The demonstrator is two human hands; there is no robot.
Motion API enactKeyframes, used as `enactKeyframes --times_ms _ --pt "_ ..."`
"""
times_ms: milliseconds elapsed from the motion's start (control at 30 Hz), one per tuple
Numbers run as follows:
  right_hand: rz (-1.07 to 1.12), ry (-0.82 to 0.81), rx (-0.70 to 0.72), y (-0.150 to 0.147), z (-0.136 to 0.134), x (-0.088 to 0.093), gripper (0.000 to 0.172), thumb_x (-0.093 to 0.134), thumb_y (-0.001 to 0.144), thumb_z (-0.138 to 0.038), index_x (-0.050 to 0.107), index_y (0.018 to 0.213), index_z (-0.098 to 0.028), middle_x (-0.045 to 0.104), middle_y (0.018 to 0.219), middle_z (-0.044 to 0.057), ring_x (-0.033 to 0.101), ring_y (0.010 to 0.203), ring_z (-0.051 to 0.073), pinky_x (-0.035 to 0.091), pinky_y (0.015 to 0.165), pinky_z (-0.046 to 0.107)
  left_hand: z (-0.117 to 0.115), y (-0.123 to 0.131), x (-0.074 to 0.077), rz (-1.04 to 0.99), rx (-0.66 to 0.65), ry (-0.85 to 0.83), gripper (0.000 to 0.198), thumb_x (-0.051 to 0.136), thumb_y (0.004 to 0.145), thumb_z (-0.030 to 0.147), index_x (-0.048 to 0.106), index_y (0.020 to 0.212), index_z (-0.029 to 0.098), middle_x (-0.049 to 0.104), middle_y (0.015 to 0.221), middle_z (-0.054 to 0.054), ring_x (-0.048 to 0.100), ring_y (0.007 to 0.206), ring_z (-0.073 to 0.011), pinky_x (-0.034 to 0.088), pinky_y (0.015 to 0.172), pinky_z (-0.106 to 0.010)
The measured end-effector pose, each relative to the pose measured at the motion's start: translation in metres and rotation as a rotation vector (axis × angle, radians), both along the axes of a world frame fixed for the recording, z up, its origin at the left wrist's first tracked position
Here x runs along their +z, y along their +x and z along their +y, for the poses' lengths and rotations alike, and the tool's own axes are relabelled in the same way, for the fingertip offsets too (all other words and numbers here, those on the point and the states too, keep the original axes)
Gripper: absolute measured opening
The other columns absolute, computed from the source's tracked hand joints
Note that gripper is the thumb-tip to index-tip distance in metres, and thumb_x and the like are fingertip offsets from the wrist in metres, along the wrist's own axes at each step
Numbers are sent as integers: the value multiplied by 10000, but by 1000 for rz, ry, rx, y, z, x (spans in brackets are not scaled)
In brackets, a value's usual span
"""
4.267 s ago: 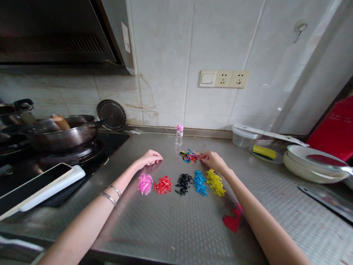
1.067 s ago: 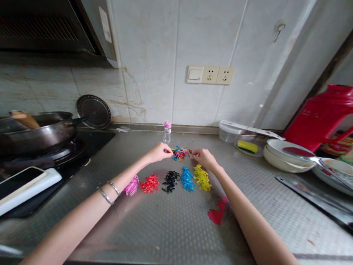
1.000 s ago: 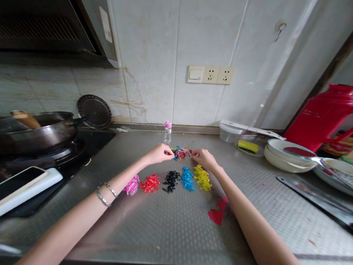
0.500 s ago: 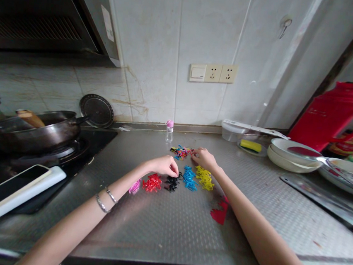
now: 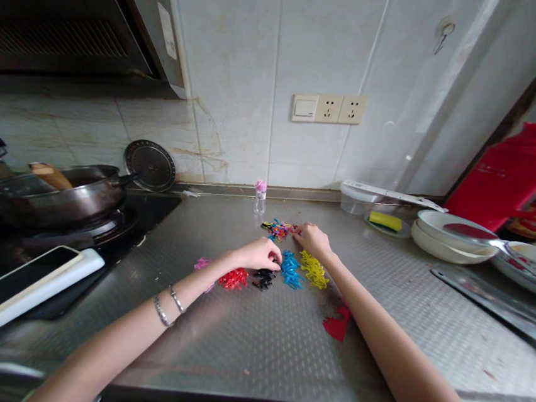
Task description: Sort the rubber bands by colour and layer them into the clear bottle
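My left hand [image 5: 263,255] is over a pile of small black pieces [image 5: 264,279], with thumb and fingers drawn together; whatever lies between them is too small to make out. My right hand [image 5: 314,240] reaches to the right edge of a mixed-colour pile [image 5: 278,229], fingers bent and fingertips close together. Like tiny bands or clips, the pieces also lie sorted by colour: pink [image 5: 202,263], partly behind my left forearm, red [image 5: 233,278], blue [image 5: 292,270] and yellow [image 5: 314,270]. Behind the mixed pile stands a small clear bottle with a pink cap [image 5: 260,197].
A torn red piece [image 5: 336,323] lies beside my right forearm. On the left are a pan [image 5: 60,197] on the stove and a phone [image 5: 18,284] on a white object. Stacked bowls [image 5: 449,240], a yellow sponge [image 5: 386,222], a knife [image 5: 490,304] and a red thermos [image 5: 512,177] stand right.
My left hand has shifted slightly right over the black pile, toward the blue one. My right hand stays at the mixed pile. The whole view has moved a little.
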State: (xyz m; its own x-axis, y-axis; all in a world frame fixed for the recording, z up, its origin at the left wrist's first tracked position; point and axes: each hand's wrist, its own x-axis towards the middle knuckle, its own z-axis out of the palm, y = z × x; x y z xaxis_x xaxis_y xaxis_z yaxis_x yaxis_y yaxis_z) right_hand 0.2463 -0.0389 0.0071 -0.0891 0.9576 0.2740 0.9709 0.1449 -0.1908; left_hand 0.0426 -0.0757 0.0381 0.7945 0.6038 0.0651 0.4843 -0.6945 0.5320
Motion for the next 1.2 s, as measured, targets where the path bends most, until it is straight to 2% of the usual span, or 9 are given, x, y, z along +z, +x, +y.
enactKeyframes --times_ms 100,200,633,767,867,967,1067,1133,1200 --pt "10 -6 -18 -1 0 0 245 465 805 -375 648 905 -246 596 955 52 542 872 163 395 647 206 -2 3 -8 10 -34 34 177 558 651 177 688 756 120 632 663 -24 481 545 -89 317 507 -186" --pt "19 -8 -26 -1 1 0 238 467 804 -364 649 898 -243 597 961 51 542 866 158 391 643 201 -2 3 -9 7 -25 49 177 534 646 151 684 733 115 636 665 -31 489 549 -90 325 513 -185" --pt "1 2 -26 -1 1 -1 231 452 804 -336 647 872 -232 606 955 49 546 860 157 388 629 200 1 -5 3 105 -26 -25 156 550 636 143 682 716 130 611 614 -6 469 511 -76 320 491 -173" --pt "11 4 -20 1 0 1 239 447 802 -334 649 872 -227 607 947 53 549 856 158 388 629 201 3 -7 11 75 -22 -21 217 595 638 201 680 825 132 558 578 15 424 495 -70 291 472 -176" --pt "31 14 -33 5 -1 4 232 461 791 -315 652 886 -223 606 960 59 553 853 161 390 635 206 7 -10 19 11 3 -24 221 589 661 229 675 836 125 557 590 10 434 516 -74 304 495 -179" --pt "61 40 -44 6 -3 9 240 454 795 -317 654 878 -214 603 959 61 553 838 155 391 643 207 18 -17 20 -81 66 -34 200 563 684 225 676 807 115 610 653 -21 481 566 -88 347 543 -190" --pt "117 83 -7 -1 -4 18 241 456 795 -328 658 862 -215 603 935 51 551 816 148 393 653 211 34 -27 13 -180 199 -8 203 548 691 221 677 792 103 651 721 -54 533 631 -113 391 612 -218" --pt "179 103 82 -14 -7 24 229 473 787 -320 662 846 -204 606 909 49 550 792 140 397 664 213 45 -34 6 -223 314 17 213 549 682 228 675 789 93 661 740 -71 552 656 -129 406 634 -234" --pt "247 101 263 -32 -14 29 213 494 779 -304 662 825 -183 611 869 47 551 760 129 402 680 212 56 -42 -1 -238 437 26 214 557 662 226 676 773 86 663 730 -77 562 659 -139 414 633 -241"
